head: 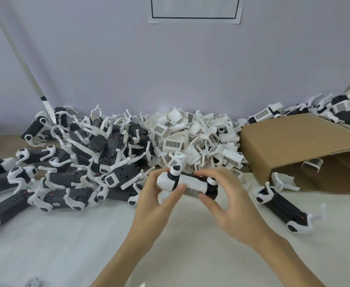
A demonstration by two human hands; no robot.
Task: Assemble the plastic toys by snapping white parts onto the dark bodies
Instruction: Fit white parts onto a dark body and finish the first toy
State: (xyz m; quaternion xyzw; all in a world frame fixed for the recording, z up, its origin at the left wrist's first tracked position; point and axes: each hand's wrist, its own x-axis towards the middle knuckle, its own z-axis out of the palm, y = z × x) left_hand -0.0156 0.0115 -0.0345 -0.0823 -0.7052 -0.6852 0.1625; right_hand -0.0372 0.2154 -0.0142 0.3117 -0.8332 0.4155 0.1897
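Both my hands hold one toy [187,184] above the white table, in front of the piles. Its dark body carries a white cover with a grille on the side. My left hand [156,200] grips the toy's white left end, thumb pressed on the grille. My right hand [224,200] wraps the dark right end, fingers over the top and thumb underneath. A heap of loose white covers [192,137] lies just behind. A large heap of dark bodies [83,162] with white legs spreads to the left.
An open cardboard box [302,146] lies on its side at the right, with white parts at its mouth. One dark body [281,210] lies alone near my right hand. More toys [342,112] are stacked behind the box. A grey wall stands close behind.
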